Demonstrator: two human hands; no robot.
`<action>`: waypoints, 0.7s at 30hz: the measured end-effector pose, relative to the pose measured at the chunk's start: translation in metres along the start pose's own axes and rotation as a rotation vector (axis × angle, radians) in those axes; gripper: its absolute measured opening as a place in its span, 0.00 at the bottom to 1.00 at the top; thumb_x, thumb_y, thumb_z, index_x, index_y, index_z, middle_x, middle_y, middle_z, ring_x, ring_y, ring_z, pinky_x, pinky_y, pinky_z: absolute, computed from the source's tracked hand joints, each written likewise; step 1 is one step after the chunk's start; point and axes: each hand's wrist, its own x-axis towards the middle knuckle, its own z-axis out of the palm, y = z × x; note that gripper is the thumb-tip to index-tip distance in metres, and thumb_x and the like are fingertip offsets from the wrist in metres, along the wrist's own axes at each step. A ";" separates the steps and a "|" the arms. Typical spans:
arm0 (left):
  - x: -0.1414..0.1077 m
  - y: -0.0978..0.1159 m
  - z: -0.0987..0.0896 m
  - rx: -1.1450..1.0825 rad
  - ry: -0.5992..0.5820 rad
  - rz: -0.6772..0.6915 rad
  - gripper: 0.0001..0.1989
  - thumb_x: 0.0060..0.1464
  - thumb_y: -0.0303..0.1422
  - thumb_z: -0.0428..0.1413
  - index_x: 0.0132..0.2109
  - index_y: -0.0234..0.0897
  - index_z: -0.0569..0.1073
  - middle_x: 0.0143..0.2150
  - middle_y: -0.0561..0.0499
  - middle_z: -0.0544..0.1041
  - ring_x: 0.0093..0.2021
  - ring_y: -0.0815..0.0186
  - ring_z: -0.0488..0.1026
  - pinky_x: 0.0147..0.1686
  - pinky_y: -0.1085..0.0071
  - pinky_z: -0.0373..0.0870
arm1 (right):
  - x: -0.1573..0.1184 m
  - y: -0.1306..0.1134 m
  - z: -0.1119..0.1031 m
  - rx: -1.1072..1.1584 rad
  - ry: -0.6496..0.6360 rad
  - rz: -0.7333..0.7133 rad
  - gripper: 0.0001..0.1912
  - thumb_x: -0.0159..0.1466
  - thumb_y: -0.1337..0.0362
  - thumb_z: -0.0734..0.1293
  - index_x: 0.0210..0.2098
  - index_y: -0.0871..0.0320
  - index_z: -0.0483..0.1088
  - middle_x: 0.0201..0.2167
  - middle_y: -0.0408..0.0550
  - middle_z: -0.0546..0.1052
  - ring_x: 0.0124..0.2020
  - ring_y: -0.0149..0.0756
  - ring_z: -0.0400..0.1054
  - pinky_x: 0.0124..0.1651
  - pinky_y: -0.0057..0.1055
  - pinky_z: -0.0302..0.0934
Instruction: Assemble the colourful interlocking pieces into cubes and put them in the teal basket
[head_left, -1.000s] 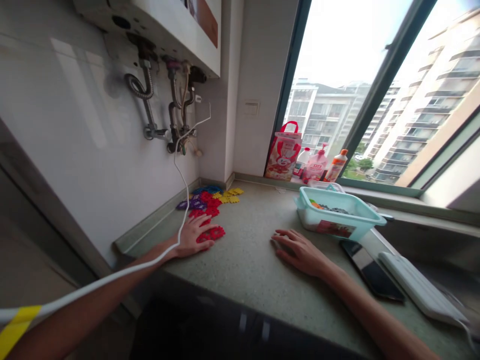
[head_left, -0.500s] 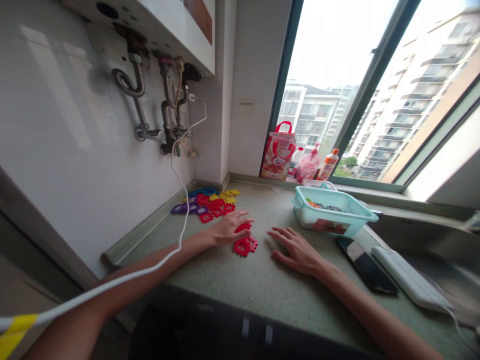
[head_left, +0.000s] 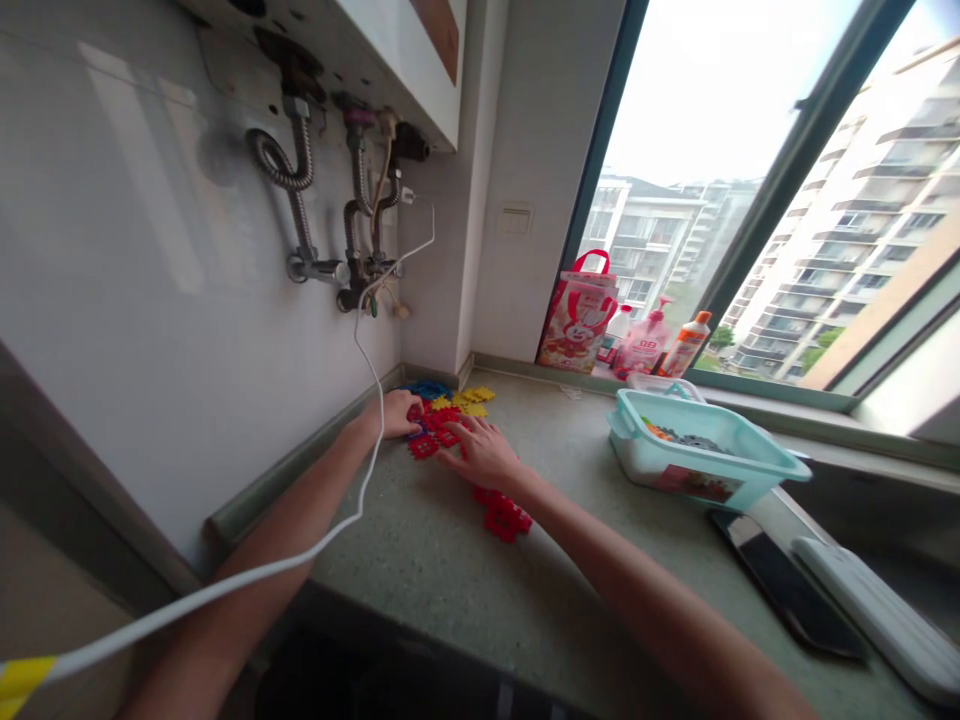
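On the counter by the corner lies a pile of flat, notched plastic building pieces. My left hand (head_left: 395, 412) rests on the pile's left side, fingers bent and apart over the purple pieces (head_left: 416, 433), which it mostly hides. My right hand (head_left: 484, 452) reaches in from the right, its fingers spread and touching the red pieces (head_left: 424, 446). Yellow pieces (head_left: 471, 400) and blue pieces (head_left: 426, 391) lie behind. A separate group of red pieces (head_left: 507, 517) sits nearer the front edge, partly under my right wrist.
A white cable (head_left: 367, 465) hangs across my left arm. To the right stand a light-blue bin (head_left: 675, 480) with grey and orange pieces, a black phone (head_left: 787, 585) and a white power strip (head_left: 874, 615). A red-handled bag (head_left: 577, 320) and bottles line the window sill.
My left hand has moved from the nearer red pieces back to the pile. My right hand has crossed leftward to the pile's red pieces. The view has shifted slightly left.
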 end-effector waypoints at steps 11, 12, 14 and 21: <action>-0.004 -0.019 0.006 0.106 0.033 -0.105 0.37 0.44 0.35 0.65 0.64 0.42 0.73 0.68 0.41 0.71 0.68 0.45 0.67 0.66 0.55 0.65 | 0.024 0.001 0.025 0.045 -0.090 -0.088 0.27 0.72 0.45 0.64 0.64 0.52 0.70 0.65 0.54 0.70 0.66 0.50 0.60 0.67 0.47 0.56; -0.002 -0.016 0.008 0.109 0.074 -0.106 0.33 0.47 0.36 0.63 0.63 0.40 0.74 0.68 0.39 0.71 0.67 0.44 0.68 0.66 0.53 0.64 | 0.017 0.004 0.022 0.041 -0.092 -0.108 0.27 0.72 0.46 0.64 0.64 0.52 0.70 0.65 0.55 0.69 0.66 0.50 0.61 0.67 0.47 0.57; 0.001 -0.009 0.013 0.110 0.139 -0.124 0.25 0.57 0.37 0.56 0.60 0.36 0.77 0.65 0.36 0.73 0.65 0.44 0.69 0.65 0.50 0.63 | 0.003 0.008 0.016 0.034 -0.087 -0.140 0.26 0.73 0.48 0.64 0.65 0.53 0.69 0.66 0.56 0.69 0.66 0.50 0.61 0.67 0.46 0.58; 0.005 -0.001 0.020 0.135 0.219 -0.147 0.18 0.63 0.41 0.52 0.51 0.39 0.81 0.51 0.39 0.82 0.56 0.48 0.74 0.65 0.48 0.59 | 0.001 0.012 0.003 0.006 -0.079 -0.105 0.23 0.72 0.47 0.65 0.61 0.49 0.72 0.62 0.54 0.73 0.61 0.50 0.66 0.63 0.49 0.59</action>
